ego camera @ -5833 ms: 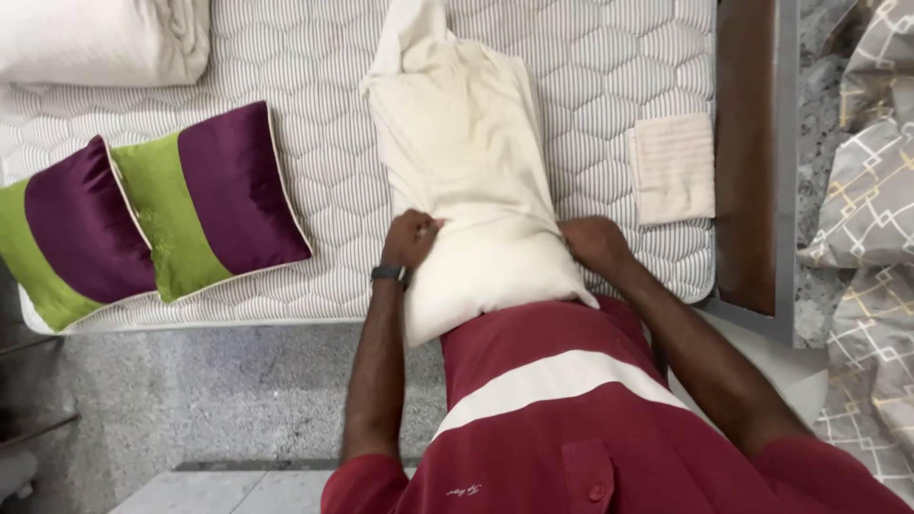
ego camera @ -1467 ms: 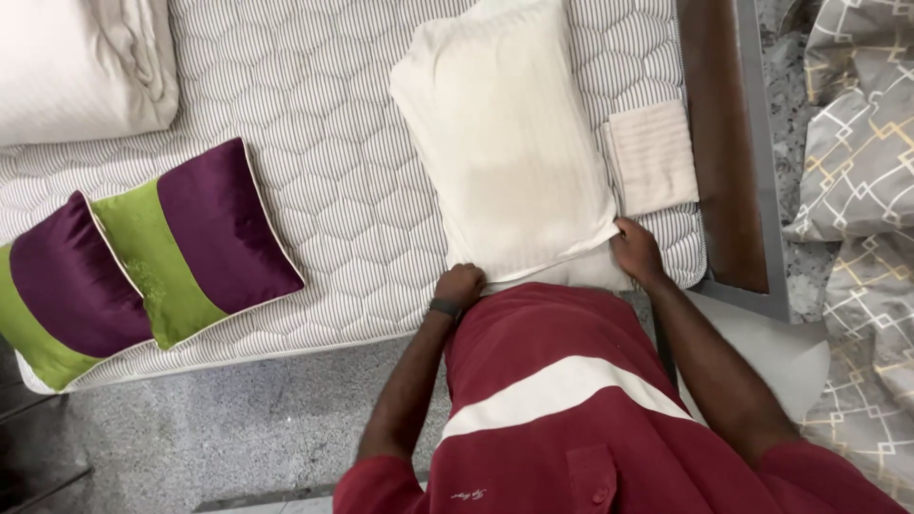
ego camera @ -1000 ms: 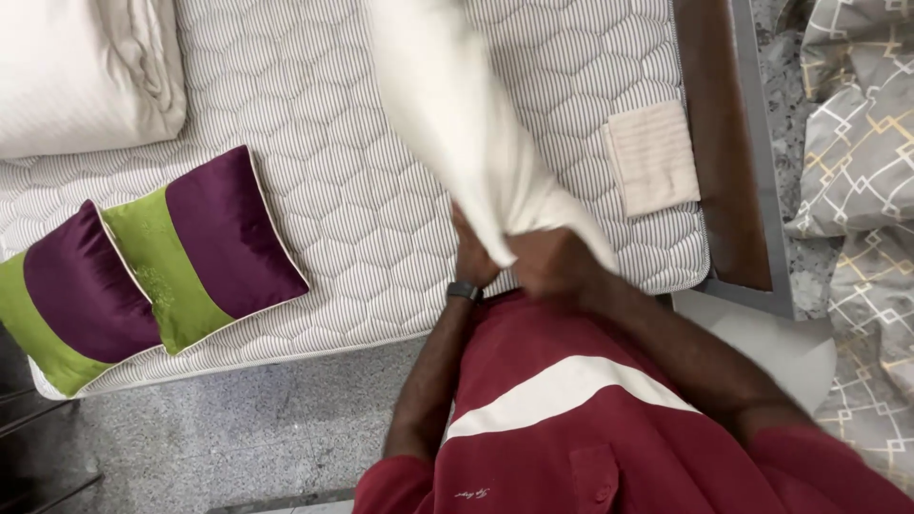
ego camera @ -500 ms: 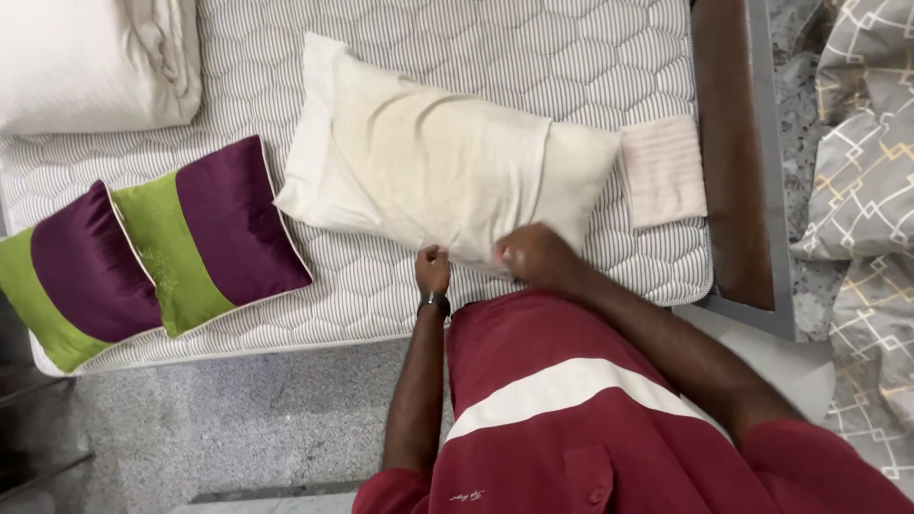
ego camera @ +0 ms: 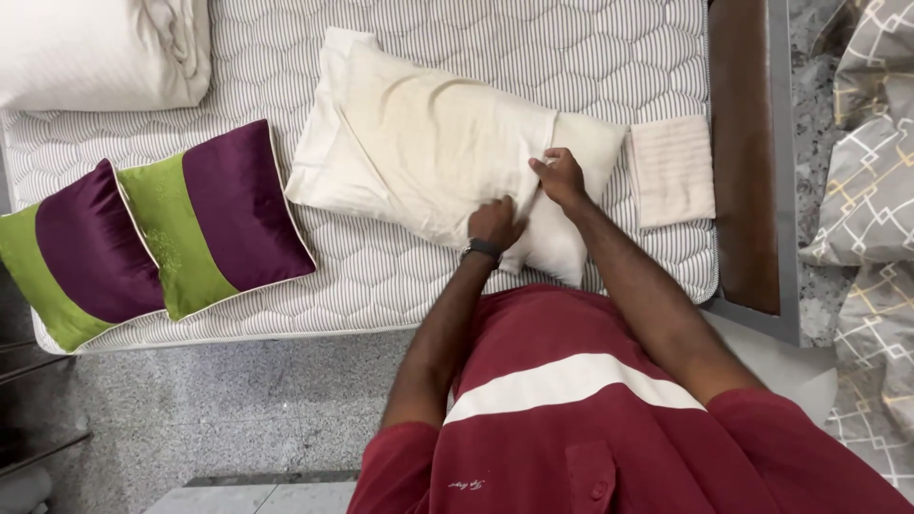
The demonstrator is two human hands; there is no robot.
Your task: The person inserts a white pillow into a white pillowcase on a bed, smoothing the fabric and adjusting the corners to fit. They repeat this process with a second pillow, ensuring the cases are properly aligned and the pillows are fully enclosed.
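A white pillow (ego camera: 571,205) lies across the quilted mattress (ego camera: 409,286), mostly inside a cream pillowcase (ego camera: 428,143). Its bare right end sticks out of the case's open mouth. My left hand (ego camera: 495,224) grips the lower edge of the pillowcase opening. My right hand (ego camera: 560,176) pinches the upper edge of the same opening, resting on the pillow. A watch sits on my left wrist.
Two purple-and-green cushions (ego camera: 143,238) lie at the mattress's left. A folded white duvet (ego camera: 105,48) is at the top left. A small folded cream cloth (ego camera: 671,171) lies right of the pillow. A brown bed frame (ego camera: 743,152) and patterned grey bedding (ego camera: 866,190) are at the right.
The pillow was lifted and shaken upright in its case, then laid sideways on the mattress. Both hands have moved from its bottom end to the case's open edge.
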